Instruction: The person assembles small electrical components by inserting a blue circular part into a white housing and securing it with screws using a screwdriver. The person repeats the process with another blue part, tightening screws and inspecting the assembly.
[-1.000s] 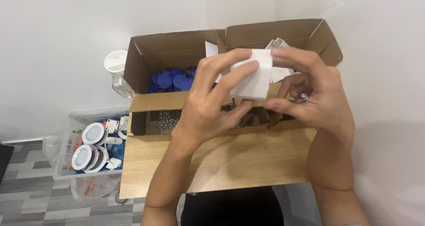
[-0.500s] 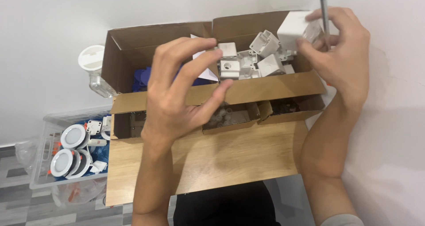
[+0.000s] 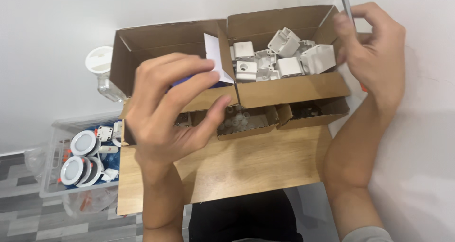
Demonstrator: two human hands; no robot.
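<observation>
Gripping a thin grey tool (image 3: 345, 5) in right hand (image 3: 374, 57) just beside right-hand cardboard box (image 3: 294, 88) of white plastic housings (image 3: 277, 59); left hand (image 3: 173, 112) hovering unclenched, empty, before it.

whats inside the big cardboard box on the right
The right cardboard box holds a heap of white plastic housings, piled loosely. The right hand hovers over its far corner and covers that part; whatever lies beneath the heap cannot be seen.
</observation>
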